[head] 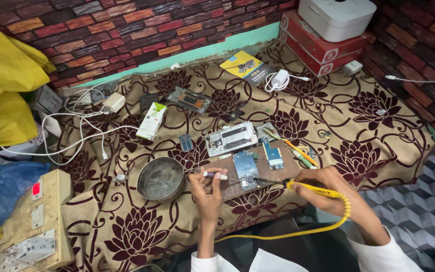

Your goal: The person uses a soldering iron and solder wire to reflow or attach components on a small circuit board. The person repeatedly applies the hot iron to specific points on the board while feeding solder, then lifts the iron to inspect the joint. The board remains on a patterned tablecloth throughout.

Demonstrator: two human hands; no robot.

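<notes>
Fingers of the left hand [208, 187] are pinched together on a slim silver tweezer-like tool with a white grip [216, 176], its tip directed at the blue-green phone circuit board [246, 169]. Fingers of the right hand [323, 190] are clamped on a yellow-handled soldering iron [314, 189], its dark tip reaching the same board from the right; its yellow coiled cord [298, 232] trails down toward the person. The board lies on a brown rectangular wooden work block [237, 189], beside a smaller blue circuit module [274, 156]. The block rests on a desk covered by a beige cloth with maroon flower pattern [378, 126]. Just left of the left hand sits a round dull grey metal bowl [160, 178]. Behind the block lies a silver opened phone frame [231, 138]. Farther back lies a dark opened phone chassis [190, 99], with a white and green small carton [152, 121] to its left
</notes>
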